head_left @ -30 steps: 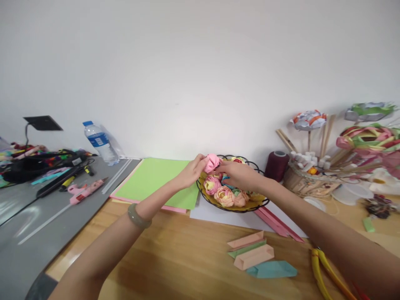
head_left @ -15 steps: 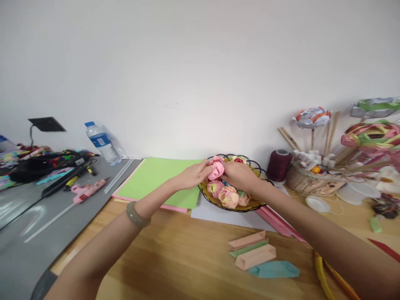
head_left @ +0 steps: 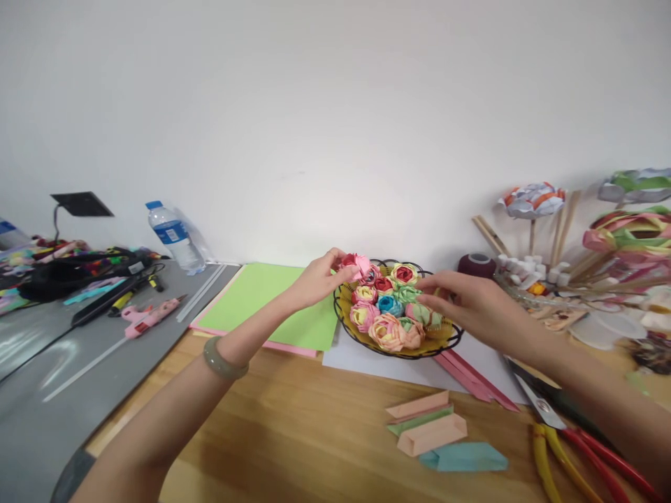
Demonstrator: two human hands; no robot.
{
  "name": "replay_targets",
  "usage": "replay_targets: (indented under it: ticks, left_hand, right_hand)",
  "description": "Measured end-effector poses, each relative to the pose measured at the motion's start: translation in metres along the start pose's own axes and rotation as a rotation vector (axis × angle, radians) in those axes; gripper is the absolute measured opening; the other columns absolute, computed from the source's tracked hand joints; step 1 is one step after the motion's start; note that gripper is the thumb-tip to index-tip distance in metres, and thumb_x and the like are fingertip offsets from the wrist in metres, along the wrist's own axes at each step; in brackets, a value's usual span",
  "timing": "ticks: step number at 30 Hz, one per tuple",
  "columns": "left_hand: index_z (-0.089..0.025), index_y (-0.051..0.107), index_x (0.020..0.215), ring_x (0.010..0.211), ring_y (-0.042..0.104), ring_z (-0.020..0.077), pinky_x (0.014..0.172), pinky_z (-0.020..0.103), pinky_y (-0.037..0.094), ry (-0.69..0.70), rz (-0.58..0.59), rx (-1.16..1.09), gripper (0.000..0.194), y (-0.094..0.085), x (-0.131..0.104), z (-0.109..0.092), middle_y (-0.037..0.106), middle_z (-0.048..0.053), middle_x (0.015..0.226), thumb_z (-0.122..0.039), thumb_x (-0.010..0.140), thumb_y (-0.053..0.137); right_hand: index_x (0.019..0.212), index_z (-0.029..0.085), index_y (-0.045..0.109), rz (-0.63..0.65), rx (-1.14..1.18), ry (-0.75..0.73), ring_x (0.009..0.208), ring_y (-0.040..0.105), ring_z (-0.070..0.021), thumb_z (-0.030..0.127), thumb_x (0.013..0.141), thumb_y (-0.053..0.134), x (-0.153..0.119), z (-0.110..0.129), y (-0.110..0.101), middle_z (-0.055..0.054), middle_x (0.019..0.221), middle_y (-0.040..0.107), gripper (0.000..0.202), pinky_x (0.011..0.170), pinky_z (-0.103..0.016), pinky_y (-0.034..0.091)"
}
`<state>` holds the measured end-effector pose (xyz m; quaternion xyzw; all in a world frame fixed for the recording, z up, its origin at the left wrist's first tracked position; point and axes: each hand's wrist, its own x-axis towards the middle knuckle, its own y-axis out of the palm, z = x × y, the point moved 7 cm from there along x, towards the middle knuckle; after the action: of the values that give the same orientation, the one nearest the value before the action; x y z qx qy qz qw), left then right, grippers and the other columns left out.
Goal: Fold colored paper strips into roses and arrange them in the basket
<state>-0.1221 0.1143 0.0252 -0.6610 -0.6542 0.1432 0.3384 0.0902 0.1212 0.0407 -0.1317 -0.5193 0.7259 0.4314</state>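
Note:
A round yellow basket (head_left: 445,339) with a black looped rim holds several rolled paper flowers, among them a blue one (head_left: 391,305), a peach one (head_left: 386,331) and a red and yellow one (head_left: 405,274). At the basket's left back, the thumb and fingers of my left hand (head_left: 323,277) are around a pink flower (head_left: 358,265). My right hand (head_left: 469,300) is over the basket's right side, its thumb and fingers apart, close to the green flowers (head_left: 406,293), with nothing seen between them.
Green sheets (head_left: 272,300) lie left of the basket, folded paper strips (head_left: 433,434) in front. Scissors (head_left: 545,405) lie under my right forearm. A pink glue gun (head_left: 152,318) and a bottle (head_left: 175,237) are left; thread (head_left: 476,265) and paper flowers on sticks (head_left: 533,200) right.
My right hand has moved right, away from the pink flower, and its fingers have opened. More flowers and the scissors now show. My left hand has shifted slightly up and left.

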Motion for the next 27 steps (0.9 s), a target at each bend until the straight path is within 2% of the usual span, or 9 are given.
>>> replay_targets:
  ticks: [4,9,12,15,18,23,27]
  left_hand:
    - [-0.018,0.056,0.104,0.096,0.056,0.0209,0.083,0.033,0.044,0.065,0.064,0.096,0.038,0.016,0.006,-0.019,0.061,0.007,0.108,-0.047,0.079,0.051]
    - [-0.018,0.059,0.108,0.101,0.054,0.0244,0.089,0.036,0.041,0.167,0.096,0.309,0.038,0.039,0.02,-0.045,0.059,0.009,0.109,-0.036,0.075,0.055]
    - [-0.017,0.055,0.111,0.099,0.055,0.0234,0.086,0.035,0.043,0.173,0.117,0.26,0.041,0.052,0.03,-0.056,0.06,0.008,0.111,-0.033,0.073,0.056]
    - [-0.018,0.056,0.107,0.093,0.057,0.0209,0.081,0.032,0.044,0.257,0.165,0.221,0.035,0.07,0.038,-0.072,0.062,0.006,0.106,-0.03,0.074,0.054]
    - [-0.018,0.057,0.107,0.095,0.055,0.0217,0.081,0.033,0.044,0.349,0.225,0.313,0.033,0.091,0.045,-0.085,0.061,0.007,0.106,-0.028,0.075,0.054]
    - [-0.017,0.063,0.101,0.094,0.056,0.0233,0.083,0.033,0.044,0.388,0.38,0.413,0.028,0.12,0.054,-0.087,0.061,0.009,0.101,-0.022,0.073,0.058]
    - [-0.016,0.056,0.114,0.102,0.054,0.0212,0.09,0.03,0.041,0.378,0.388,0.356,0.042,0.123,0.056,-0.08,0.056,0.01,0.113,-0.027,0.073,0.061]
  right_hand:
    - [0.09,0.021,0.064,-0.053,0.064,0.101,0.07,0.059,-0.02,0.046,0.081,0.047,-0.007,-0.026,-0.014,-0.005,0.081,0.068,0.031,0.061,-0.031,0.045]
    - [0.093,0.022,0.064,-0.05,0.099,0.122,0.072,0.06,-0.0199,0.048,0.081,0.047,-0.02,-0.039,-0.014,-0.005,0.087,0.068,0.034,0.063,-0.032,0.045]
    - [0.094,0.021,0.063,-0.047,0.088,0.116,0.072,0.06,-0.0191,0.049,0.083,0.046,-0.03,-0.044,-0.014,-0.005,0.088,0.068,0.034,0.062,-0.031,0.045]
    - [0.095,0.021,0.063,-0.056,0.06,0.108,0.072,0.06,-0.0191,0.047,0.084,0.045,-0.039,-0.051,-0.016,-0.006,0.089,0.068,0.034,0.062,-0.03,0.045]
    - [0.096,0.021,0.063,-0.059,0.051,0.108,0.076,0.061,-0.0202,0.047,0.085,0.044,-0.046,-0.06,-0.016,-0.006,0.091,0.068,0.034,0.063,-0.031,0.046]
    - [0.098,0.022,0.062,-0.045,0.074,0.125,0.08,0.06,-0.0204,0.047,0.085,0.044,-0.055,-0.071,-0.015,-0.006,0.094,0.067,0.034,0.066,-0.032,0.046]
    - [0.096,0.022,0.063,-0.06,0.08,0.125,0.077,0.06,-0.0199,0.047,0.085,0.044,-0.062,-0.072,-0.018,-0.006,0.093,0.068,0.034,0.064,-0.031,0.046]
